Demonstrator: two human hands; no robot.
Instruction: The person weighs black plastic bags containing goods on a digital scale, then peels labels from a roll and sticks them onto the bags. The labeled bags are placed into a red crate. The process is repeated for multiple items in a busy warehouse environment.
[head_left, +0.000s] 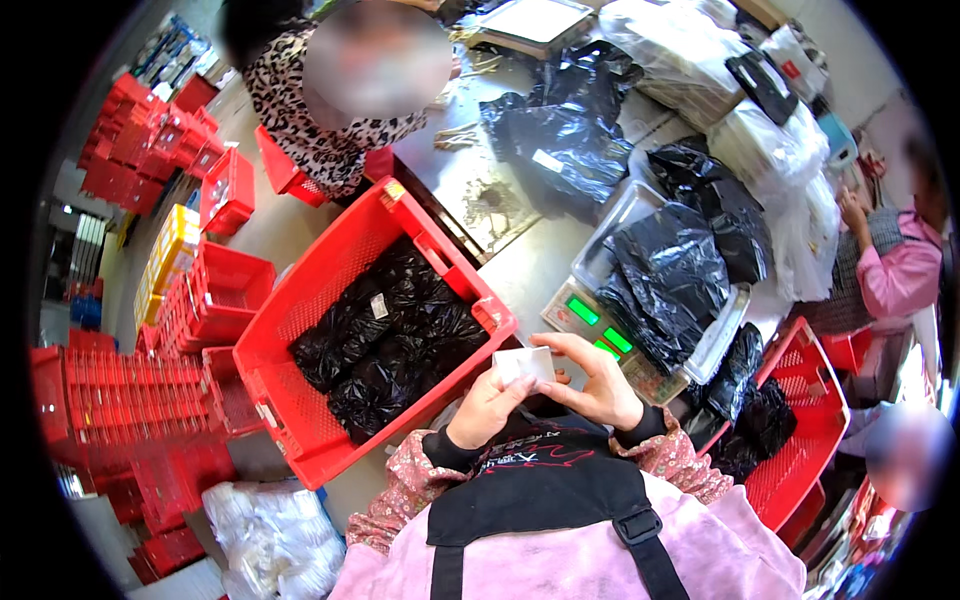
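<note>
My left hand (484, 409) grips a small stack of white paper labels (525, 365) in front of my apron. My right hand (596, 382) touches the stack's right side with thumb and fingers. To the left, a red plastic crate (315, 457) holds several filled black plastic bags (397, 330), one bearing a white label. Just beyond my right hand is a digital scale (559, 307) with green lit displays. On it rests a clear plastic tray (592, 259) with flat black plastic bags (667, 262) lying in and over it.
Black plastic (562, 150) covers part of the metal table (517, 277); another scale (536, 22) stands at its far side. A red crate (802, 450) with black bags is at right. Co-workers are across and at right. Stacked red crates (135, 390) and a white plastic bundle (274, 540) lie left.
</note>
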